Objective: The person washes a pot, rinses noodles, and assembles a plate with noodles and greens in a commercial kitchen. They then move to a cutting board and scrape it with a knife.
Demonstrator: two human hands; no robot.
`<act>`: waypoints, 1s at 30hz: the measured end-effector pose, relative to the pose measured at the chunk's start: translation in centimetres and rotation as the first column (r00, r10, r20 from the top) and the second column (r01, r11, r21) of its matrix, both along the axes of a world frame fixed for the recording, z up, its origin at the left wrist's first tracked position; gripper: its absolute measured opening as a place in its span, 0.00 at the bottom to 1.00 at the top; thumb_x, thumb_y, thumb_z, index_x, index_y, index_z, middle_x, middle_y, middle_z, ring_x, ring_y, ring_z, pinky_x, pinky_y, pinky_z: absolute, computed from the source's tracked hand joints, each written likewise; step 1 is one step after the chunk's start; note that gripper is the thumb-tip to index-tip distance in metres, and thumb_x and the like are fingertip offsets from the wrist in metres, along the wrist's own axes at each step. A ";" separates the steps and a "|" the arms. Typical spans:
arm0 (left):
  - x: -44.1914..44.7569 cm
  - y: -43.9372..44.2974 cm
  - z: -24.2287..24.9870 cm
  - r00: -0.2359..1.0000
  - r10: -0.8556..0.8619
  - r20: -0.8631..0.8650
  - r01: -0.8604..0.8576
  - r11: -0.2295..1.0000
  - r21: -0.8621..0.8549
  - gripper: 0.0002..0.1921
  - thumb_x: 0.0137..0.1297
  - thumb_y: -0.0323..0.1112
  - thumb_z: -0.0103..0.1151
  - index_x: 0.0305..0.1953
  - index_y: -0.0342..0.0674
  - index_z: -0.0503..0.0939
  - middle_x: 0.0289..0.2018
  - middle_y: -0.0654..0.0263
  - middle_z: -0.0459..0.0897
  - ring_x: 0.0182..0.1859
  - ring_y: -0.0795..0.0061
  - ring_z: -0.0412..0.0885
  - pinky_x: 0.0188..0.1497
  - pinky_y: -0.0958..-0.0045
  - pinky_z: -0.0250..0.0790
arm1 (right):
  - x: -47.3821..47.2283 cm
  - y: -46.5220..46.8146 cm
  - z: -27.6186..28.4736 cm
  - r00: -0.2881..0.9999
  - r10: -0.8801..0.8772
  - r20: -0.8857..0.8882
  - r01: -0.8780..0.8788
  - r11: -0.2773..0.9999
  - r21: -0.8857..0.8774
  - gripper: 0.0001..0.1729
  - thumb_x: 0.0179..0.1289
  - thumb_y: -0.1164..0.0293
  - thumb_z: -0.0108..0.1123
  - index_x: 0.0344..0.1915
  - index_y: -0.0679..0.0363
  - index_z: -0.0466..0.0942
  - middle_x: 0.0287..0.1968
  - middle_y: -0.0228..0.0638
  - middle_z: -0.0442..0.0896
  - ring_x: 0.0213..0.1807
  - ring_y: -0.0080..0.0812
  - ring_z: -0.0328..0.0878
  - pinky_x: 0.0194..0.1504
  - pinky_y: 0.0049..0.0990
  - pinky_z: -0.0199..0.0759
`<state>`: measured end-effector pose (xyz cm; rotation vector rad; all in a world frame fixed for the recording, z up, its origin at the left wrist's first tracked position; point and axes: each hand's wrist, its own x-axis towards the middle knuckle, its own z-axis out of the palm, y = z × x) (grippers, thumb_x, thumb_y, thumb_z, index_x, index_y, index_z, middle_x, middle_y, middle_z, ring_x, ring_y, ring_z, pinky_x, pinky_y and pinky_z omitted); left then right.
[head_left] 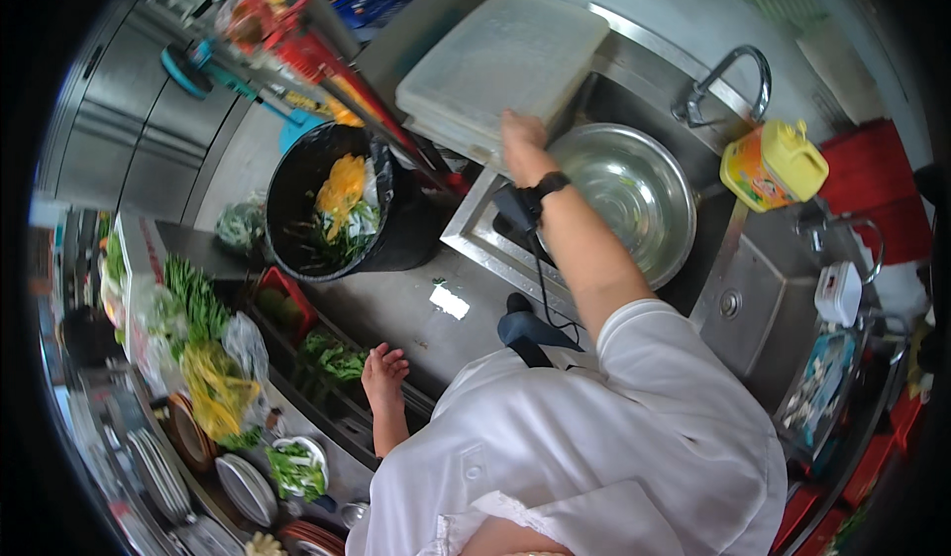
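My right hand grips the near edge of a translucent plastic box, which looks like a flat lid above a second rim. The box sits over the left end of a stainless steel sink. Beneath my right forearm is a round metal basin with clear water and a few green bits. A black strap with a small device and cable is on that wrist. My left hand hangs empty, fingers loosely curled, near leafy greens in a dark crate.
A lined black bin holds vegetable scraps and an orange bag. Right of the basin are a gooseneck faucet, a yellow jug and a second sink bowl. Bagged vegetables, stacked plates and a bowl of chopped greens crowd the left counter.
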<state>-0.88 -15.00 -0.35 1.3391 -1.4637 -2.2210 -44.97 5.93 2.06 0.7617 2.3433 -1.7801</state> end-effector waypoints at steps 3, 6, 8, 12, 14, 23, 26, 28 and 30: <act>-4.7 0.3 0.8 0.992 -0.120 0.032 0.121 0.992 -0.040 0.19 0.73 0.49 0.48 0.49 0.37 0.73 0.34 0.62 0.83 0.30 0.74 0.80 0.31 0.75 0.71 | -0.1 0.0 0.7 0.984 -0.181 -0.001 0.180 0.978 -0.102 0.23 0.56 0.66 0.64 0.39 0.79 0.77 0.41 0.58 0.83 0.46 0.49 0.82 0.47 0.39 0.71; -8.3 0.4 1.1 0.969 -0.237 0.072 0.243 0.966 -0.090 0.20 0.73 0.49 0.48 0.49 0.37 0.74 0.34 0.62 0.83 0.30 0.75 0.79 0.31 0.76 0.71 | 0.9 4.1 1.5 0.999 -0.047 -0.010 0.047 0.999 -0.003 0.20 0.53 0.68 0.65 0.38 0.77 0.78 0.37 0.55 0.83 0.43 0.45 0.83 0.43 0.37 0.73; -10.3 0.5 1.1 0.949 -0.299 0.103 0.310 0.943 -0.118 0.20 0.73 0.49 0.48 0.50 0.36 0.74 0.34 0.62 0.83 0.30 0.76 0.79 0.31 0.76 0.71 | 1.1 7.3 2.3 0.983 -0.175 -0.057 0.162 0.969 -0.186 0.17 0.53 0.69 0.65 0.37 0.74 0.80 0.35 0.52 0.84 0.41 0.42 0.83 0.41 0.35 0.74; -14.7 1.0 1.1 0.879 -0.443 0.178 0.467 0.876 -0.124 0.20 0.74 0.46 0.46 0.51 0.34 0.75 0.34 0.60 0.84 0.29 0.77 0.80 0.30 0.77 0.71 | 1.9 14.3 4.1 0.959 -0.216 -0.183 0.042 0.749 -0.661 0.07 0.57 0.75 0.60 0.35 0.66 0.80 0.34 0.43 0.84 0.40 0.38 0.84 0.43 0.33 0.77; -17.8 1.3 1.6 0.821 -0.543 0.178 0.571 0.792 -0.217 0.19 0.74 0.45 0.47 0.50 0.33 0.76 0.33 0.61 0.84 0.29 0.78 0.79 0.30 0.78 0.70 | 5.5 17.3 4.4 0.952 -0.188 -0.242 -0.021 0.748 -0.663 0.07 0.58 0.76 0.60 0.38 0.66 0.78 0.36 0.42 0.84 0.41 0.39 0.84 0.45 0.33 0.77; -37.9 3.1 6.1 0.537 -0.838 0.097 0.385 0.141 -0.912 0.16 0.67 0.37 0.56 0.49 0.32 0.77 0.32 0.53 0.83 0.34 0.62 0.83 0.39 0.68 0.74 | 28.0 25.2 -1.3 0.810 -0.585 0.029 0.482 0.637 -0.601 0.17 0.53 0.75 0.67 0.42 0.61 0.71 0.36 0.33 0.77 0.39 0.32 0.78 0.46 0.34 0.76; -45.6 4.5 5.2 0.379 -0.853 0.360 0.640 -0.040 -0.768 0.27 0.61 0.46 0.61 0.56 0.34 0.72 0.48 0.44 0.77 0.51 0.53 0.77 0.53 0.62 0.69 | 30.4 26.2 -5.1 0.826 -0.564 -0.019 0.400 0.608 -0.686 0.15 0.52 0.73 0.69 0.37 0.61 0.72 0.33 0.33 0.79 0.37 0.32 0.79 0.46 0.33 0.76; -50.2 6.1 3.6 0.256 -0.818 0.516 0.681 -0.225 -0.696 0.39 0.56 0.52 0.64 0.65 0.38 0.63 0.60 0.39 0.67 0.64 0.50 0.66 0.64 0.60 0.61 | 30.6 26.4 -7.7 0.797 -0.604 -0.001 0.463 0.612 -0.641 0.14 0.53 0.71 0.70 0.35 0.61 0.73 0.34 0.35 0.80 0.36 0.32 0.79 0.46 0.32 0.76; -53.2 8.4 1.6 0.162 -0.747 0.644 0.735 -0.344 -0.584 0.49 0.53 0.56 0.66 0.71 0.42 0.54 0.68 0.37 0.55 0.72 0.46 0.53 0.71 0.57 0.51 | 30.3 26.5 -10.1 0.800 -0.600 0.001 0.467 0.621 -0.629 0.13 0.53 0.71 0.69 0.35 0.61 0.74 0.34 0.35 0.81 0.36 0.31 0.79 0.45 0.29 0.74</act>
